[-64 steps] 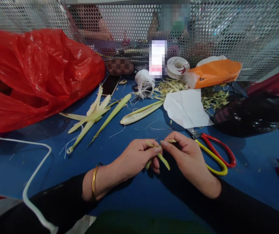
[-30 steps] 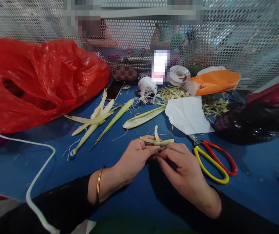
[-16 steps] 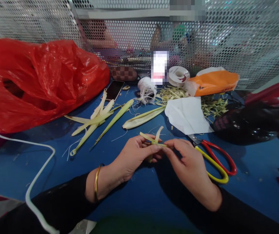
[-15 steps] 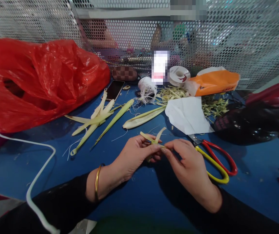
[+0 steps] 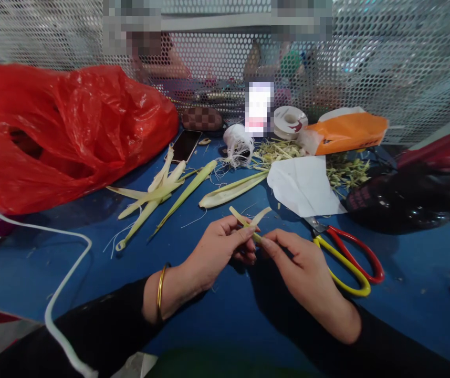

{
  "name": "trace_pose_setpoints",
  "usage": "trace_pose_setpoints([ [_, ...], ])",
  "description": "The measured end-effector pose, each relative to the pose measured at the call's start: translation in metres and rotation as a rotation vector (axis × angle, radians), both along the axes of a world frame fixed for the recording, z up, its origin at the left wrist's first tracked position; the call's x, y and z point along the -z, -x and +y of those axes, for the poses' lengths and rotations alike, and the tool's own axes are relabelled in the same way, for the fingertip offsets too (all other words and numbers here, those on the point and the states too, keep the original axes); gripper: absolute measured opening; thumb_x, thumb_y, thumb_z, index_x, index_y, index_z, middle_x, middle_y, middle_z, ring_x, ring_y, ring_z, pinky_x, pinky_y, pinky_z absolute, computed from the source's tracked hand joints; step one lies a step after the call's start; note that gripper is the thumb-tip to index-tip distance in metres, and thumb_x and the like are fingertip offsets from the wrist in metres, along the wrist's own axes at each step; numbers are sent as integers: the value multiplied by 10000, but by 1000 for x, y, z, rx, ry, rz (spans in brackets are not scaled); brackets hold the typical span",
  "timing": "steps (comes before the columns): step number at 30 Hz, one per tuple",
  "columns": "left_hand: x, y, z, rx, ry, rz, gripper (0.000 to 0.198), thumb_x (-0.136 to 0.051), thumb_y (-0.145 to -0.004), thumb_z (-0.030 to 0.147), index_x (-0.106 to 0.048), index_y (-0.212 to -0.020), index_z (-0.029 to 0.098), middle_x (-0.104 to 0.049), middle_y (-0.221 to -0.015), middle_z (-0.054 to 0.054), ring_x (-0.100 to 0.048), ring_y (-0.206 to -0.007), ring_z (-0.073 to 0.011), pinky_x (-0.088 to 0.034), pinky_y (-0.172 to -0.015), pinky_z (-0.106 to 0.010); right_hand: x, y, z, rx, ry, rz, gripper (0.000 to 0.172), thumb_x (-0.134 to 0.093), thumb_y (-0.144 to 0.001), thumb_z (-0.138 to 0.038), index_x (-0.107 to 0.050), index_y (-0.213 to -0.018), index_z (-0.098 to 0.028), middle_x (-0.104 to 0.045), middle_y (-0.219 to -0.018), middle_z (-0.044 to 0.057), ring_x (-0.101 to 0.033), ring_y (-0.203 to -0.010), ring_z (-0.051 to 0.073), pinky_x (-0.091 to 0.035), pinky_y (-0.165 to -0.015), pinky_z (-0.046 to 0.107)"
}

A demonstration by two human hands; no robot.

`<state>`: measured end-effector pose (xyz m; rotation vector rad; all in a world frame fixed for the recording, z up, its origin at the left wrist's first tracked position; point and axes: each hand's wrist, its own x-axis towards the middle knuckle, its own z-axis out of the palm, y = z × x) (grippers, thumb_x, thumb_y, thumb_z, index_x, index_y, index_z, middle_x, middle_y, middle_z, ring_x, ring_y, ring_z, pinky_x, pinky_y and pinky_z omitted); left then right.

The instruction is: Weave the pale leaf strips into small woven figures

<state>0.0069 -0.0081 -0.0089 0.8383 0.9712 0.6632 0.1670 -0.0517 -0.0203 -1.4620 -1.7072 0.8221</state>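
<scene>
My left hand (image 5: pixel 219 251) and my right hand (image 5: pixel 297 260) meet over the blue table (image 5: pixel 209 315), both pinching a narrow yellow-green leaf strip (image 5: pixel 248 220). Two ends of the strip stick up and cross above my fingertips. A gold bangle (image 5: pixel 160 291) sits on my left wrist. More long pale leaf strips (image 5: pixel 169 191) lie on the table just beyond my hands. Red-and-yellow scissors (image 5: pixel 345 254) lie right of my right hand.
A big red plastic bag (image 5: pixel 63 126) fills the left. A white cable (image 5: pixel 65 273) loops at the near left. Behind are a phone (image 5: pixel 185 144), white thread (image 5: pixel 237 140), a tape roll (image 5: pixel 290 119), white paper (image 5: pixel 303 184), an orange bag (image 5: pixel 346 126) and a dark basket (image 5: pixel 409 194). Mesh fence (image 5: pixel 406 58) closes the back.
The strip went from hanging below my fingers to being folded, with its ends now crossing above them. My hands stayed together and shifted slightly as they worked it.
</scene>
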Motion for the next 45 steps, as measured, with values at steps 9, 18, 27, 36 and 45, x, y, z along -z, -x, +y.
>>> trace_pose_setpoints([
  [9,0,1,-3,208,6,89,214,-643,-813,352,-627,-809,138,-584,-536,26,-549,-450,-76,-461,-484,-186,-4,1,8,183,209,337,190,-614,-817,-340,-628,-711,-183,-631,-670,0,-563,-648,146,-452,-628,250],
  [18,-3,-1,-4,282,-18,192,161,-621,-808,297,-619,-746,148,-538,-487,46,-515,-430,-78,-451,-478,-196,2,1,3,218,161,185,232,-593,-821,-342,-585,-645,-191,-555,-565,-26,-475,-541,131,-388,-526,247],
  [27,-1,1,-4,205,-6,124,336,-594,-842,449,-624,-711,142,-621,-572,-3,-551,-451,-85,-422,-475,-198,0,-2,12,204,157,324,256,-592,-847,-349,-606,-657,-178,-584,-617,-13,-541,-599,135,-442,-581,243],
  [36,-7,0,0,-14,-109,79,242,-641,-826,359,-652,-758,128,-637,-606,-5,-585,-501,-90,-460,-522,-196,-3,4,6,78,227,483,183,-680,-787,-354,-648,-775,-173,-671,-676,5,-606,-613,140,-499,-605,260],
  [45,-1,5,4,-63,-120,63,262,-657,-775,304,-576,-590,137,-527,-550,33,-476,-487,-60,-398,-520,-191,-9,4,5,75,227,430,110,-677,-762,-287,-685,-766,-177,-676,-674,0,-610,-622,140,-520,-615,261],
])
